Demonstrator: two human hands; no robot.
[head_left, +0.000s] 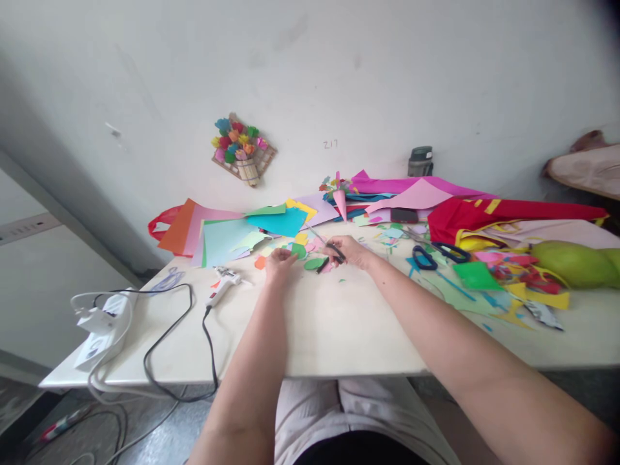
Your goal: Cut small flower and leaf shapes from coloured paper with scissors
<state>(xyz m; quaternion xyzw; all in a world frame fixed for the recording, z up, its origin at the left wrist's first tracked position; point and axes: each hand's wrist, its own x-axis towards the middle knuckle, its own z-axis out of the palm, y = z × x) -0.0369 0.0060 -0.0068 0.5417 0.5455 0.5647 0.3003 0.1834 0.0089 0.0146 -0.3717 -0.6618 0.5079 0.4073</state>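
My right hand (349,250) is closed round the black handles of a pair of scissors (323,245) whose blades point up and left over the paper scraps. My left hand (279,264) rests on the white table (314,329) with its fingers curled down on small paper scraps, close to a dark green scrap (299,250). What its fingers grip is too small to name. A green oval paper cut-out (314,263) lies on the table between the two hands.
Coloured paper sheets (227,236) pile up at the back. A glue gun (221,287) with a black cord and a white power strip (104,316) lie at left. Blue-handled scissors (438,254), scraps, a red bag (508,216) and a green fruit (576,263) sit at right.
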